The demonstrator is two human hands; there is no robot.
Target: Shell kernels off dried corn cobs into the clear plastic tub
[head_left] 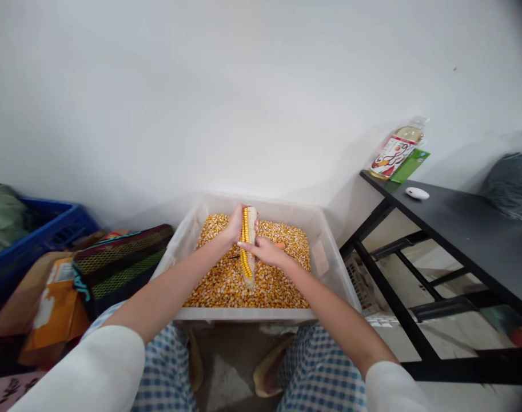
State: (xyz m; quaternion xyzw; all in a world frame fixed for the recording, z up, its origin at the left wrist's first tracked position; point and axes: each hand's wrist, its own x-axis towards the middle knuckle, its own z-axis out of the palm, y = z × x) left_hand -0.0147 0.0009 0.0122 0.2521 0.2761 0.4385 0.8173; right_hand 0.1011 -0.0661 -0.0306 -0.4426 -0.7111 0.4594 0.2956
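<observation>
Fingers of left hand (235, 224) and right hand (267, 250) grip 1 corn cob (247, 240) | upright above kernel-filled plastic bin (329, 252)

Half-stripped corn cob (247, 245), upright, above kernel-filled bin (329, 252)

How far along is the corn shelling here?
Done: the clear bin already holds a deep layer of loose kernels. In hand: the left hand and right hand grip one cob, mostly bare. Left: a few kernel rows on its near side.
</observation>
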